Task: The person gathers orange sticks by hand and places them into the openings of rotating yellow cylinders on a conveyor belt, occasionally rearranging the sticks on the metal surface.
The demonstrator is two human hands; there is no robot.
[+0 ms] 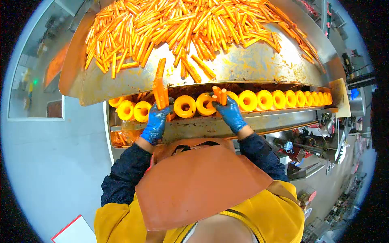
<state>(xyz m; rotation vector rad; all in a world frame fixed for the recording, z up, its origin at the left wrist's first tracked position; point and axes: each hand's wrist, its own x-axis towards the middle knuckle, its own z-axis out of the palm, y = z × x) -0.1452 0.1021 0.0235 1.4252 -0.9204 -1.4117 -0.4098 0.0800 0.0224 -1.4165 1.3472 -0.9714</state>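
My left hand point(154, 123), in a wet blue glove, is closed around a few long, glossy orange sticks point(159, 85) that point up toward the metal tray. My right hand point(231, 115), gloved the same way, grips a small bunch of orange sticks point(220, 95) with their cut ends showing. Both hands are at a row of yellow round cups with holes in the middle. One yellow cup point(185, 115) sits between them, and another point(202, 99) is close to my right fingers. Whether any stick tips are inside a cup is hidden by the gloves.
A big pile of orange sticks point(174, 28) covers the back of the sloped metal tray point(259, 65), and several loose ones lie near its front edge. A metal ledge point(210, 128) runs before the cups. Machinery point(312, 150) stands at the right.
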